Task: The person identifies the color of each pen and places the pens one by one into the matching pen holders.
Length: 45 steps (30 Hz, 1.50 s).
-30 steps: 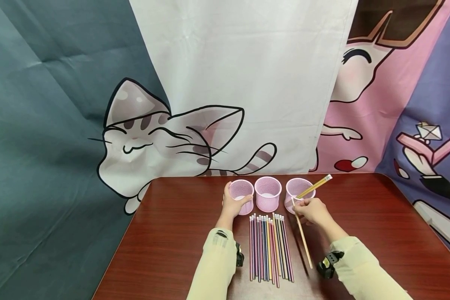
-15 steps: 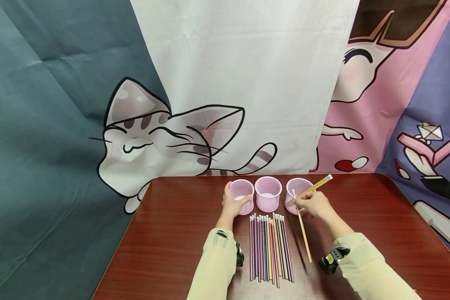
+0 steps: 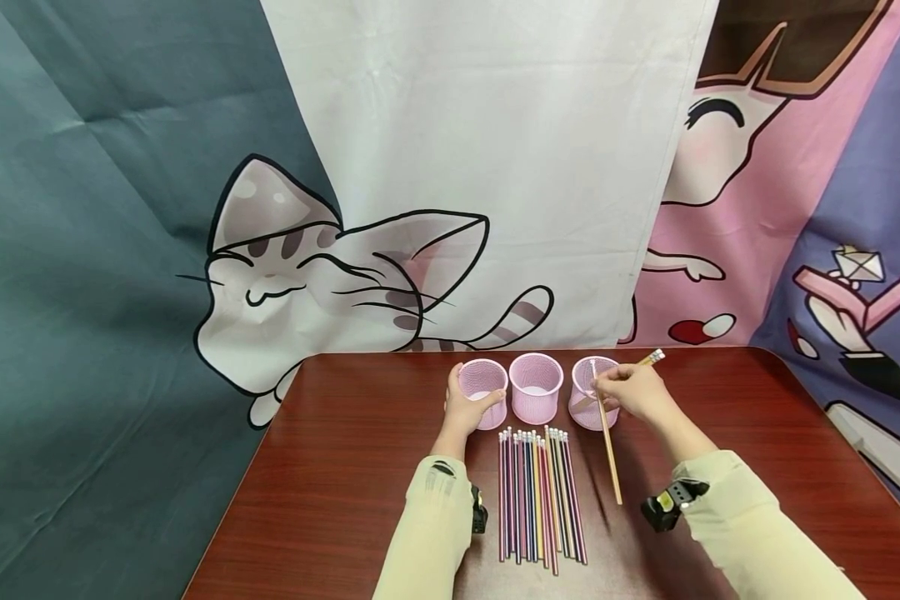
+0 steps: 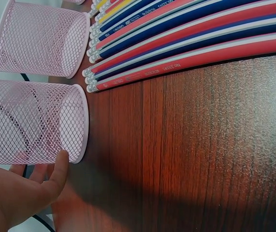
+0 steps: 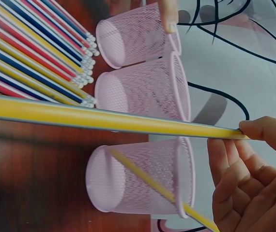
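My left hand (image 3: 465,410) grips the leftmost pink mesh pen cup (image 4: 36,121), thumb on the near side and fingers round the far side. Between thumb and fingertips, my right hand (image 3: 637,392) pinches a yellow pencil (image 5: 109,118) near its eraser end. This pencil slants with its lower end towards the near side, in front of the rightmost pink mesh cup (image 3: 583,410). Inside that cup leans yellow pencil stock (image 5: 150,181), its eraser ends sticking out past the rim behind my right hand. The middle pink mesh cup (image 3: 535,406) stands between the two.
Several striped pencils (image 3: 540,500) in red, blue and yellow lie side by side before the cups, erasers towards them. The brown wooden table (image 3: 345,475) ends just behind the cups, where a printed cloth (image 3: 495,167) hangs. Dark cables (image 5: 225,92) show beyond the edge.
My right hand has moved up and slightly right with the pencil, bringing its eraser end from the rightmost cup's front to over its rim. The left hand stays put.
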Tool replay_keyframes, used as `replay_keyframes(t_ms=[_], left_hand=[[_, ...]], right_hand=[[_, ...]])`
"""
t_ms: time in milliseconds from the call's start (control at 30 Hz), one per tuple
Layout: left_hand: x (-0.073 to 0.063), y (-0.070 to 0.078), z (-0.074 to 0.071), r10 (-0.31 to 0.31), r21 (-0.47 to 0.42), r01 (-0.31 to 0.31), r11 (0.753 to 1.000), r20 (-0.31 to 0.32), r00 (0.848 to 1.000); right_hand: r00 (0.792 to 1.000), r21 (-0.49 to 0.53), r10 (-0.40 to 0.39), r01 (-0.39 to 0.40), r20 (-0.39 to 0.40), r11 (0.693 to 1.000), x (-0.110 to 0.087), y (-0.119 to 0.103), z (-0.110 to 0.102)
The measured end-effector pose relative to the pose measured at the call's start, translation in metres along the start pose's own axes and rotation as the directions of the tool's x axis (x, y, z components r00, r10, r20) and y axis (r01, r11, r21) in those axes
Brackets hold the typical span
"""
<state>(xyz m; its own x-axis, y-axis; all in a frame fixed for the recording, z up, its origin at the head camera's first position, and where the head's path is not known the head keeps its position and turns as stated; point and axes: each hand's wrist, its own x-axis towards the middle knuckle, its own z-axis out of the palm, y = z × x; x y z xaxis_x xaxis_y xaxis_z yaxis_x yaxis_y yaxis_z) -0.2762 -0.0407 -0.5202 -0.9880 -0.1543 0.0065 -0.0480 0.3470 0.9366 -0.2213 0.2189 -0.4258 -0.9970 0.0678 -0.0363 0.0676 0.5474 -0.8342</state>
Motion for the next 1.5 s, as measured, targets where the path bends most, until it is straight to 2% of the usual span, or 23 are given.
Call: replay_keyframes(t_ms=[433, 767, 967, 1167, 1500], left_hand=[[0.000, 0.000, 0.001, -0.013, 0.005, 0.013, 1.000, 0.011, 1.000], [0.000, 0.000, 0.001, -0.016, 0.013, 0.016, 1.000, 0.005, 1.000], [-0.001, 0.003, 0.000, -0.017, 0.010, 0.017, 1.000, 0.008, 1.000], [-0.001, 0.003, 0.000, -0.016, 0.016, 0.016, 1.000, 0.002, 1.000], [0.000, 0.001, 0.001, 0.004, 0.010, -0.003, 1.000, -0.008, 1.000]], right_hand=[[1.000, 0.043, -0.005, 0.006, -0.022, 0.999, 0.010, -0.018, -0.026], [0.998, 0.146, 0.006, 0.003, -0.064, 0.989, 0.011, -0.037, -0.047], [0.994, 0.143, 0.007, 0.008, -0.105, 0.990, 0.014, -0.040, -0.057], [0.982, 0.178, 0.006, 0.028, -0.187, 0.984, 0.017, -0.043, -0.062], [0.945, 0.290, 0.042, 0.057, -0.323, 0.955, 0.017, -0.045, -0.065]])
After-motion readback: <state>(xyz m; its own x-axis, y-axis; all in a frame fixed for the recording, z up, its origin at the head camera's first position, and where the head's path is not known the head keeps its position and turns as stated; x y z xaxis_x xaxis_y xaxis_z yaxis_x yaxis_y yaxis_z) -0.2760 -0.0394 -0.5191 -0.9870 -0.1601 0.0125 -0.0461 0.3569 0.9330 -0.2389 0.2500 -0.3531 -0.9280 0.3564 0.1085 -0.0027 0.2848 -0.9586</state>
